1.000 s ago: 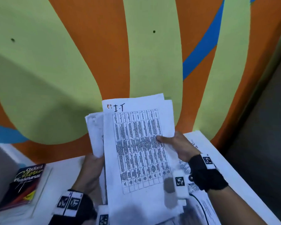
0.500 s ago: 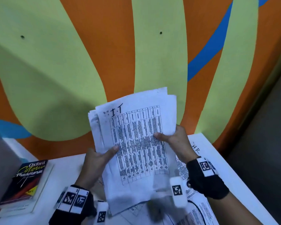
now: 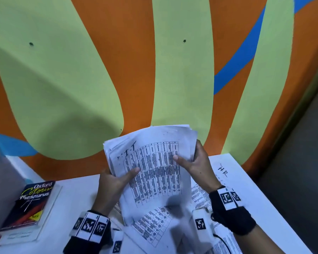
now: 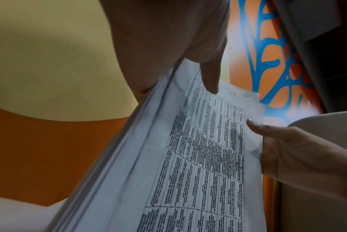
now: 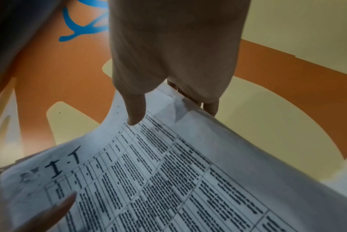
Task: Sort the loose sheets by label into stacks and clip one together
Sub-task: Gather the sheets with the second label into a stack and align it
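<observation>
A stack of printed sheets (image 3: pixel 154 167) with tables, the top one hand-marked "I.T", is held tilted above the white table (image 3: pixel 72 191). My left hand (image 3: pixel 116 182) grips its left edge, thumb on the front face. My right hand (image 3: pixel 193 162) pinches the right edge, thumb on top and fingers behind. The left wrist view shows the stack (image 4: pixel 188 157) edge-on as several sheets, under my left hand (image 4: pixel 208 75). In the right wrist view the "I.T" sheet (image 5: pixel 168 172) sits under my right hand (image 5: pixel 136 113). More sheets (image 3: pixel 226 180) lie flat on the table, one marked "HR".
An Oxford Colour Thesaurus (image 3: pixel 28 204) lies on a white book at the table's left edge. The orange, green and blue painted wall (image 3: pixel 136 70) rises directly behind the table. A dark floor (image 3: pixel 301 162) drops off to the right.
The stack has tipped from upright to leaning left. My left thumb has come round onto its front face, and my right hand has slid up the right edge.
</observation>
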Demonstrator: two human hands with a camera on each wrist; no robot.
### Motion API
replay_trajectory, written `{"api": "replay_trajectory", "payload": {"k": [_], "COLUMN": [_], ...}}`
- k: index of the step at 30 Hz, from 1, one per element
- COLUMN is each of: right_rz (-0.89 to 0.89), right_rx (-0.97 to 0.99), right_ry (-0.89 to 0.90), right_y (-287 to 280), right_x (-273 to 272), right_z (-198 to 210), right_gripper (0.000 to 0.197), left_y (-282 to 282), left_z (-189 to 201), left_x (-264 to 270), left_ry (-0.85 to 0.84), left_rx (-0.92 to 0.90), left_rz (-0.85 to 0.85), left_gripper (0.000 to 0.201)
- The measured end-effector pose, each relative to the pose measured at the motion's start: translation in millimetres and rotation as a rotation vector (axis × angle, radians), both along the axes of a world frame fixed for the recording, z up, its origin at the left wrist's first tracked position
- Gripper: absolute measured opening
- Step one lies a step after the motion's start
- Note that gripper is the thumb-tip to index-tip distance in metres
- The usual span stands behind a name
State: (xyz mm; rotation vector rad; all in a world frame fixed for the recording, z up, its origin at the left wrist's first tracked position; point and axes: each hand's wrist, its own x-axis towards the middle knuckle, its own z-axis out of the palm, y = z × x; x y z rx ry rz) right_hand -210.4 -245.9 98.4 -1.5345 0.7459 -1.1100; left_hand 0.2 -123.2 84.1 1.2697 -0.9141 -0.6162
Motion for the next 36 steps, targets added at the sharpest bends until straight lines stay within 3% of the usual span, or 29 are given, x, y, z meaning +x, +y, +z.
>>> {"api": "replay_trajectory", "payload": {"k": [1,4,5,9,11,15,19,21,23,24,26,27,28,31,36], "right_rz": [-0.026,-0.108,-0.109,-0.069,-0.05,-0.023,0.016,0.018,0.001,-0.018,-0.057,-0.074,-0.089,-0.109,0.01], "right_rx": [-0.03,-0.157,-0.182,-0.209,-0.172,-0.159,-0.151,-0.118,-0.105,-0.114,-0.152,-0.174,-0.201,-0.227,-0.123], "right_ry": [0.035,0.094,0.083,0.057,0.074,0.162,-0.016,-0.053,-0.013,0.011,0.015,-0.004,-0.022,0.024,0.298], "right_y": [-0.4,2.1,2.6,-2.0,-3.6,-1.8,-1.1,-0.6,0.7,1.8,4.5,4.8,4.5,2.8,-1.3], "right_x": [1.2,8.0,9.0,5.2,2.5,4.9,2.1,0.1,2.4,4.8,9.3,11.6,13.5,16.2,19.4], "right_z": [-0.5,5.5,8.8,12.9,8.3,8.6,21.1,19.0,13.0,11.2,12.5,15.0,18.6,22.0,-17.9], "right_gripper": [0.046,0.025,0.025,0.039,0.048,0.041,0.056,0.056,0.041,0.034,0.031,0.029,0.025,0.027,0.046], "left_y": [-1.4,-7.2,-8.6,-1.8,-0.1,-3.3,-1.1,2.6,-0.4,-2.8,-7.4,-9.4,-10.5,-5.3,-3.1], "left_z": [-0.1,-0.4,0.8,14.9,8.8,2.3,18.1,16.4,2.1,-2.4,-2.9,-0.2,4.2,18.0,-7.0], "left_x": [-0.5,2.2,3.1,-3.0,-2.9,-0.4,-2.3,-3.7,-1.4,-0.8,0.9,2.1,2.8,-1.2,-5.9], "left_ry": [0.013,0.016,0.023,-0.038,-0.047,-0.017,0.005,-0.029,-0.026,-0.011,0.03,0.026,0.015,-0.024,-0.115], "left_rx": [0.003,0.001,-0.015,-0.079,-0.049,0.003,-0.104,-0.082,0.001,0.044,0.078,0.073,0.044,-0.043,0.109], "left_rz": [0.021,0.116,0.135,0.06,0.01,0.083,0.011,-0.025,0.022,0.071,0.141,0.163,0.169,0.131,0.099], "left_gripper": [0.032,0.073,0.069,0.02,0.025,0.064,0.028,0.026,0.039,0.056,0.085,0.088,0.081,0.026,0.014]}}
